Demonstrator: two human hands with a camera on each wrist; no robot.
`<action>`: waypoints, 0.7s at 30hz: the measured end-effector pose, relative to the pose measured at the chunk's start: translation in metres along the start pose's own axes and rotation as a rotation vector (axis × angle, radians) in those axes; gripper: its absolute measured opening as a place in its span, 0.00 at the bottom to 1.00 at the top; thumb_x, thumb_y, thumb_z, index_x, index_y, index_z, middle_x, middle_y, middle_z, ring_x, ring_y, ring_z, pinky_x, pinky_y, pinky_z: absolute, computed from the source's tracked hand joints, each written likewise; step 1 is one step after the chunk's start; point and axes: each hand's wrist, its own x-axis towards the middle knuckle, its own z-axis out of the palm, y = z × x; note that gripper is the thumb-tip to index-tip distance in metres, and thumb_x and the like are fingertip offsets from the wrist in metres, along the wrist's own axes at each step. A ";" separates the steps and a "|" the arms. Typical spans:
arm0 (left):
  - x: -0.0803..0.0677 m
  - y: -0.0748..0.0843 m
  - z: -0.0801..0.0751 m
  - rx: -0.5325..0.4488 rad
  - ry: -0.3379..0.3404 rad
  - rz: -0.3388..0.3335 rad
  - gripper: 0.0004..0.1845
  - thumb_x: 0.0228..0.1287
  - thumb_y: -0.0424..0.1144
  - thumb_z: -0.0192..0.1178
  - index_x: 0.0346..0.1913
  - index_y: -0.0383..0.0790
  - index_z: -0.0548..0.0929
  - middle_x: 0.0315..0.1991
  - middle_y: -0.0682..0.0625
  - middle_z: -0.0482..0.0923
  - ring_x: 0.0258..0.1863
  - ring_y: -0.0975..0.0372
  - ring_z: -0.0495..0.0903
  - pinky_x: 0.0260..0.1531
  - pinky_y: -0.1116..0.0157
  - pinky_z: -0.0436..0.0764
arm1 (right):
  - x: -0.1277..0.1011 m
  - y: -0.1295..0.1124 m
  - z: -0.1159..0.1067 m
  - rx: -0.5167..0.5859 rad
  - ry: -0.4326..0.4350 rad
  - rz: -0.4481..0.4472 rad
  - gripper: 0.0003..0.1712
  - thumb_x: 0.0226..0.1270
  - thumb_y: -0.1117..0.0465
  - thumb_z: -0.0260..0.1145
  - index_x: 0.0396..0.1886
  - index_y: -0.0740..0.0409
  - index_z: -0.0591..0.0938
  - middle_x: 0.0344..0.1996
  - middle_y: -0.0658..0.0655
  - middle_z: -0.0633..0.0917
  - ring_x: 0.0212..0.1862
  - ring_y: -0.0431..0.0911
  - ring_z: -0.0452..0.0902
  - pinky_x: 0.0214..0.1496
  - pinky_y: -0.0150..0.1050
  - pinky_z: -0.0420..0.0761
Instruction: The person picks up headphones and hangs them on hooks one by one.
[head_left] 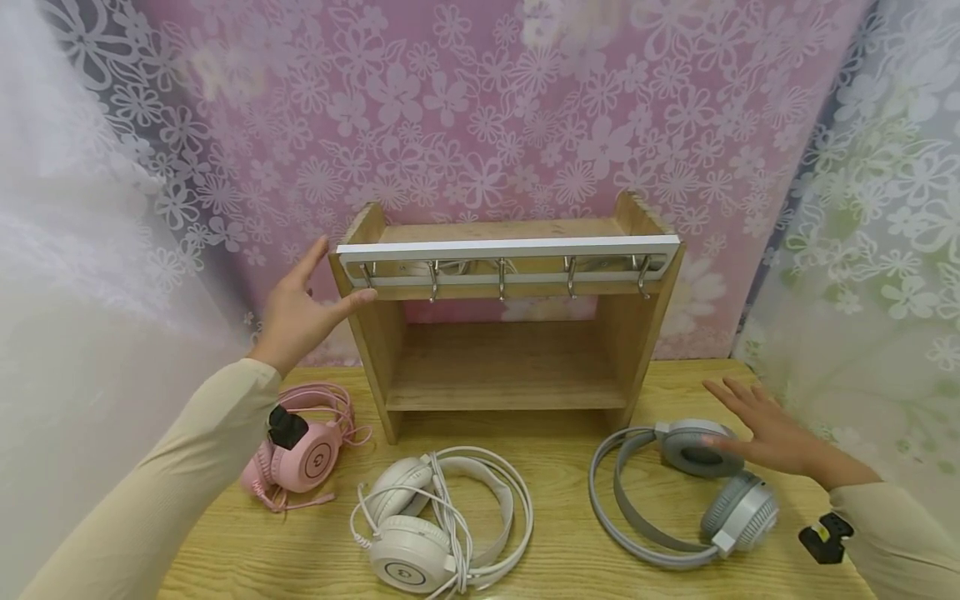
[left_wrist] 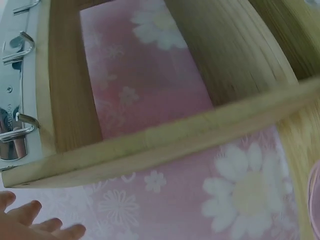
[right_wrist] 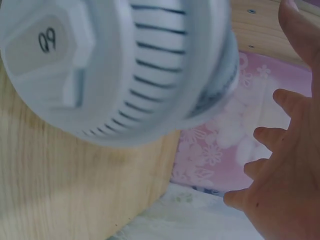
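Observation:
A wooden rack (head_left: 510,333) with a white hook rail (head_left: 510,248) stands at the back of the table. My left hand (head_left: 300,308) is raised beside the rack's left upper corner, fingers spread, thumb touching or nearly touching the rail end. In the left wrist view the rack's side (left_wrist: 165,145) and hooks (left_wrist: 20,127) fill the frame. My right hand (head_left: 772,429) hovers flat, fingers straight, over the grey headphones (head_left: 682,492). One grey ear cup (right_wrist: 120,70) looms large in the right wrist view. White headphones (head_left: 442,521) and pink headphones (head_left: 303,446) lie on the table.
The wooden table (head_left: 570,467) ends near my right arm. Floral curtains (head_left: 487,117) hang close behind and on both sides. The rack's lower shelf (head_left: 502,379) holds nothing. Cables trail from the white and pink headphones.

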 end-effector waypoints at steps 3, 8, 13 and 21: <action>0.004 0.001 0.004 -0.100 -0.013 0.005 0.52 0.51 0.59 0.70 0.76 0.56 0.52 0.75 0.54 0.53 0.72 0.56 0.55 0.68 0.51 0.62 | 0.003 0.001 0.007 0.033 -0.028 0.015 0.52 0.62 0.50 0.67 0.78 0.50 0.47 0.69 0.81 0.48 0.65 0.84 0.31 0.51 0.83 0.44; 0.007 0.005 0.009 -0.245 -0.019 -0.022 0.51 0.53 0.54 0.70 0.76 0.54 0.53 0.74 0.50 0.55 0.72 0.56 0.57 0.69 0.55 0.61 | 0.005 0.003 0.015 0.125 -0.070 0.031 0.52 0.62 0.52 0.68 0.78 0.53 0.47 0.70 0.80 0.45 0.66 0.82 0.27 0.51 0.83 0.41; 0.008 0.011 0.013 -0.338 0.010 -0.046 0.50 0.54 0.50 0.71 0.75 0.51 0.55 0.72 0.46 0.60 0.69 0.54 0.64 0.65 0.57 0.68 | 0.007 0.003 0.020 0.178 -0.105 0.011 0.52 0.61 0.55 0.69 0.76 0.62 0.49 0.70 0.80 0.49 0.67 0.81 0.38 0.55 0.79 0.50; 0.009 0.016 0.015 -0.318 0.045 -0.063 0.48 0.54 0.51 0.71 0.75 0.47 0.56 0.71 0.44 0.62 0.67 0.53 0.66 0.63 0.56 0.70 | 0.010 -0.001 0.023 0.146 -0.140 0.015 0.50 0.61 0.52 0.70 0.75 0.62 0.54 0.66 0.80 0.59 0.63 0.78 0.57 0.51 0.72 0.67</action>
